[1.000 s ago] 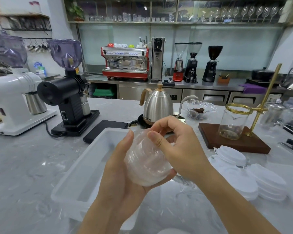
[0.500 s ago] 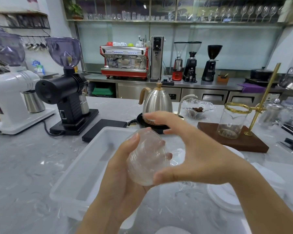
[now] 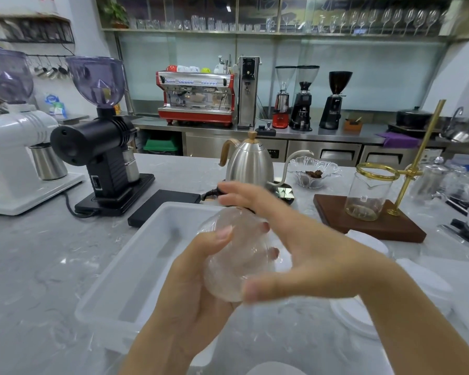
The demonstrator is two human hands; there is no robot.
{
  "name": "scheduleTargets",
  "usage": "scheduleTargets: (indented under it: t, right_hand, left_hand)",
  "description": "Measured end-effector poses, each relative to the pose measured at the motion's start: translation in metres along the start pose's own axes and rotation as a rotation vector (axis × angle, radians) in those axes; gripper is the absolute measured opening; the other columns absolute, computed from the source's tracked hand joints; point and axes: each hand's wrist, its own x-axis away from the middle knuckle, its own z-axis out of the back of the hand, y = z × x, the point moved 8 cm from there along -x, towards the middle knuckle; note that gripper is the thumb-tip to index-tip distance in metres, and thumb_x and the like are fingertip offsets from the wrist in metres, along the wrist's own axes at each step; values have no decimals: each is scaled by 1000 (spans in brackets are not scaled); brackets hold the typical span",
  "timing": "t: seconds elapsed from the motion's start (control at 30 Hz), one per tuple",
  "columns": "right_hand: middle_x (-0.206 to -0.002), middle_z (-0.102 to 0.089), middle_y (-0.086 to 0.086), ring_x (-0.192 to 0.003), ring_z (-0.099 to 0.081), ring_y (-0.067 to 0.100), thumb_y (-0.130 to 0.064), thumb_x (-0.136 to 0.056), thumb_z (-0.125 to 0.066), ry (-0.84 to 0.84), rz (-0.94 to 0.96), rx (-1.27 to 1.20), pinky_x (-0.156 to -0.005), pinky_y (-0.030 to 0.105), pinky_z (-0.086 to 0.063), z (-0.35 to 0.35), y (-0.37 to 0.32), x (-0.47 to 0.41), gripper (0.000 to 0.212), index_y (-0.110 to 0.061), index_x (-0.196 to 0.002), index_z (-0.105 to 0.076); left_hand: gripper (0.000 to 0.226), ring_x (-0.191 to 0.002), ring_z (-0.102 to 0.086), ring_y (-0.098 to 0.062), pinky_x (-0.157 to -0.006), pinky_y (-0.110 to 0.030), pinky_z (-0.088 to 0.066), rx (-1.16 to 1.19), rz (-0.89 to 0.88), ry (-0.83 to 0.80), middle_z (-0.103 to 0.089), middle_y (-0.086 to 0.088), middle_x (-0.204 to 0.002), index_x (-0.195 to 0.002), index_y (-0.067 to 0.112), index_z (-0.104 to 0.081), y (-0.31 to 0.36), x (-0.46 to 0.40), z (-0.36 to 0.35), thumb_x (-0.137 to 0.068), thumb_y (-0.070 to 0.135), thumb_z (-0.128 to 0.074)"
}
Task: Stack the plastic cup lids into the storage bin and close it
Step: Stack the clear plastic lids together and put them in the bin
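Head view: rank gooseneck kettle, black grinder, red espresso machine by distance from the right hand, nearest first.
From the right hand:
1. Gooseneck kettle, just behind its fingertips.
2. Black grinder, counter's left.
3. Red espresso machine, back counter.

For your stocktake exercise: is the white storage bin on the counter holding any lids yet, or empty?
Empty as far as visible: the storage bin shows bare floor; its near-right part is hidden behind the left hand holding the clear lids.

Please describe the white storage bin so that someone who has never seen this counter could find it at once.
On the grey marble counter, look in front of the black coffee grinder and the steel kettle. The storage bin lies there, below the left hand holding clear lids. It is the only long, open, white rectangular tub.
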Motion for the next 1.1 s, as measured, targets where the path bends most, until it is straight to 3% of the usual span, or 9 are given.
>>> scheduleTargets:
  t: [0.03,0.13,0.27,0.33,0.47,0.6,0.77,0.9,1.1]
  right_hand:
    - [-143,-46,-26,-135,-40,-5,-47,-76,-76,1,-25,-55,-105,32,-44,8,2,4,81,-53,-142,-30]
    - [-134,-58,-16,-129,-50,1,-47,-83,-67,-5,-82,-205,-108,40,-42,21,13,11,69,-40,-144,-36]
    - [-133,-61,-1,-123,-58,14,-27,-93,-60,-78,-152,-277,-99,33,-47,11,25,8,55,-27,-145,-41]
    - [-134,-60,5,-122,-60,17,-19,-95,-58,-77,-168,-332,-99,36,-49,9,27,7,51,-24,-143,-42]
    - [-125,-64,13,-113,-65,20,-15,-95,-60,-60,-181,-375,-91,33,-53,8,29,5,49,-22,-141,-45]
    - [-120,-62,23,-110,-64,34,-18,-89,-67,5,-171,-411,-93,57,-51,14,29,5,49,-23,-135,-51]
    - [-114,-67,19,-105,-66,40,-13,-80,-75,77,-176,-471,-87,70,-46,25,28,8,50,-20,-127,-58]
    - [-110,-68,17,-100,-69,34,-12,-82,-77,126,-191,-411,-82,61,-55,28,23,11,44,-21,-122,-62]
    - [-103,-72,-5,-95,-69,15,-23,-86,-74,244,-229,-214,-83,41,-59,29,18,31,30,-29,-114,-67]
  left_hand:
    - [73,-116,-64,-37,-90,-53,-55,-10,-16,16,-64,-20,-134,-127,8,-68,2,0,1,-63,37,-89]
    - [75,-107,-68,-28,-86,-51,-58,-40,-38,17,-70,-16,-122,-126,7,-70,5,3,-1,-61,38,-91]
    - [76,-111,-66,-28,-88,-50,-57,-67,-22,-11,-70,-16,-123,-128,8,-69,5,3,-6,-62,41,-89]
    - [75,-112,-65,-30,-87,-50,-58,-57,-20,-11,-69,-17,-124,-125,8,-71,5,3,-7,-60,41,-91]
    - [75,-113,-64,-32,-84,-49,-58,-51,-18,-7,-69,-19,-123,-124,6,-71,4,2,-7,-61,43,-91]
    - [75,-120,-64,-37,-84,-51,-57,-53,-16,-8,-68,-21,-130,-126,7,-70,5,4,-7,-64,44,-90]
    - [79,-134,-53,-46,-92,-60,-55,-19,-31,-19,-60,-26,-141,-134,6,-63,7,4,-10,-69,42,-88]
    - [76,-133,-54,-46,-91,-56,-57,-42,-21,-52,-60,-27,-141,-137,5,-61,6,3,-12,-74,41,-85]
    - [77,-117,-65,-34,-92,-57,-55,-8,31,-122,-64,-19,-138,-145,15,-54,4,5,-23,-78,44,-80]
